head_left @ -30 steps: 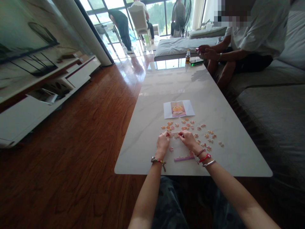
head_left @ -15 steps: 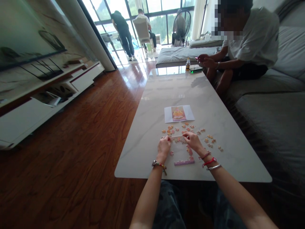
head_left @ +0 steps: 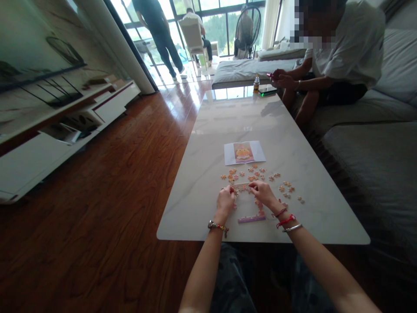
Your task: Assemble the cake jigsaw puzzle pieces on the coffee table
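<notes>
Through the head camera I see the top row (head_left: 243, 187) of a jigsaw lying toward the near edge of the surface (head_left: 195, 187), roughly midway between its near corners. My left hand (head_left: 225, 200) is at the row's left end, fingers drawn narrow, and my right hand (head_left: 262, 194) is at the right end, thumb and fingers also close together; whether either truly pinches the row or only presses it, I cannot tell. Below, the right column (head_left: 259, 206) of pieces runs down to the purple row (head_left: 251, 219), which lies nearest the near edge. Loose pieces (head_left: 252, 178) are scattered beyond the hands and off to the right. I judge the row to be very light, each piece fairly stiff but the joints weak, so a long row would likely sag or part if raised from one end. I would hold both ends low, by the outer edges, and slide rather than lift; the glossy surface probably lets it skid easily. As for print, the sheet (head_left: 230, 154) past the pieces bears an orange picture, with no lettering I can read. Near the far right corner, the label on the bottle (head_left: 256, 84) is too small to make out.
</notes>
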A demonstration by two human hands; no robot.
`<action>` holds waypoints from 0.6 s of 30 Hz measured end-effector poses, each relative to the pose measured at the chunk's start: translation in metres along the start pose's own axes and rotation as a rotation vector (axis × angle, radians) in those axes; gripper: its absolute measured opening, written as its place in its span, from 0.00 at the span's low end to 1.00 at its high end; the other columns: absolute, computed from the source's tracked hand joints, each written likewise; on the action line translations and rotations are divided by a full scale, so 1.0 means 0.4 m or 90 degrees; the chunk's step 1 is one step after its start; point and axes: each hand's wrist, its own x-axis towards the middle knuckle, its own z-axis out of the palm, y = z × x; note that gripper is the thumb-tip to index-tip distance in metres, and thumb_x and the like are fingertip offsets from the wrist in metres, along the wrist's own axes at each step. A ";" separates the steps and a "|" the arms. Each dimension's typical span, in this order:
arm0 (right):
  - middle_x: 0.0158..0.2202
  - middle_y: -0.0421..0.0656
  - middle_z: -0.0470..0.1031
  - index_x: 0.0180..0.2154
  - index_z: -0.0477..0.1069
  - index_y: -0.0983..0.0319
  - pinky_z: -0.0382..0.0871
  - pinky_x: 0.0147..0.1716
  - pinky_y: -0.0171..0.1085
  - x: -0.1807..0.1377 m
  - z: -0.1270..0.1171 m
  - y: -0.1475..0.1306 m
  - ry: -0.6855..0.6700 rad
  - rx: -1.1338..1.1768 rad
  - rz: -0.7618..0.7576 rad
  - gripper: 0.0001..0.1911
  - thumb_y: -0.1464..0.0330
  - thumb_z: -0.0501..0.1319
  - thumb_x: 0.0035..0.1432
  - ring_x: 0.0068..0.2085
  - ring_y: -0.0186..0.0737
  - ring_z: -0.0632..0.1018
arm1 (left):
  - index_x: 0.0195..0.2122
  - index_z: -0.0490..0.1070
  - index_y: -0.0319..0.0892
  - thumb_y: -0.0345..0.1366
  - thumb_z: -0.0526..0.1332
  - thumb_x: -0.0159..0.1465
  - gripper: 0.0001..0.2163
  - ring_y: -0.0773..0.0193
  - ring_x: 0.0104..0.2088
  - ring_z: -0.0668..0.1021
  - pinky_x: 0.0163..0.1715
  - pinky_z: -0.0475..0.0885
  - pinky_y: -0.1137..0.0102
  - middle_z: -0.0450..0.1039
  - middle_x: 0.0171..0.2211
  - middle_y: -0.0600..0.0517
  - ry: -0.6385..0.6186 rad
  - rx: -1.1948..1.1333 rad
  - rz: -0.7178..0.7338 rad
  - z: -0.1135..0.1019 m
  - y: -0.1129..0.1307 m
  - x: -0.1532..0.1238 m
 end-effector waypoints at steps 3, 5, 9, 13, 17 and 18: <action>0.31 0.44 0.76 0.31 0.73 0.63 0.68 0.32 0.32 -0.008 0.000 -0.006 -0.014 0.019 0.008 0.07 0.74 0.57 0.49 0.29 0.34 0.75 | 0.31 0.69 0.41 0.30 0.54 0.55 0.05 0.68 0.29 0.73 0.30 0.65 0.75 0.74 0.29 0.50 -0.001 -0.095 -0.035 0.004 0.008 -0.008; 0.29 0.43 0.76 0.32 0.73 0.62 0.68 0.30 0.32 -0.016 0.004 -0.015 -0.037 0.052 0.012 0.07 0.73 0.58 0.48 0.28 0.34 0.75 | 0.34 0.68 0.41 0.30 0.54 0.55 0.07 0.69 0.28 0.73 0.30 0.66 0.75 0.73 0.29 0.51 0.019 -0.163 -0.062 0.009 0.017 -0.017; 0.27 0.42 0.76 0.34 0.72 0.62 0.69 0.28 0.32 -0.032 0.023 -0.043 -0.067 0.160 0.038 0.08 0.72 0.59 0.48 0.27 0.34 0.76 | 0.37 0.68 0.42 0.29 0.53 0.56 0.09 0.70 0.29 0.74 0.31 0.67 0.75 0.73 0.30 0.52 0.045 -0.258 -0.085 0.016 0.044 -0.039; 0.25 0.41 0.75 0.37 0.70 0.64 0.65 0.18 0.28 -0.040 0.037 -0.071 -0.108 0.280 0.094 0.10 0.71 0.58 0.48 0.21 0.31 0.73 | 0.36 0.68 0.41 0.32 0.54 0.56 0.08 0.69 0.30 0.75 0.31 0.68 0.75 0.74 0.30 0.51 0.045 -0.304 -0.090 0.010 0.062 -0.057; 0.26 0.42 0.74 0.37 0.69 0.64 0.64 0.17 0.27 -0.035 0.029 -0.074 -0.094 0.297 0.109 0.12 0.72 0.58 0.47 0.21 0.30 0.72 | 0.36 0.67 0.40 0.32 0.55 0.56 0.07 0.70 0.28 0.75 0.29 0.67 0.76 0.74 0.30 0.50 0.031 -0.252 -0.114 -0.018 0.038 -0.068; 0.27 0.42 0.75 0.37 0.69 0.64 0.65 0.17 0.27 -0.032 0.023 -0.070 -0.083 0.284 0.109 0.12 0.73 0.58 0.47 0.22 0.30 0.73 | 0.36 0.67 0.40 0.32 0.55 0.57 0.07 0.69 0.28 0.75 0.29 0.67 0.76 0.74 0.30 0.50 0.032 -0.225 -0.122 -0.028 0.024 -0.069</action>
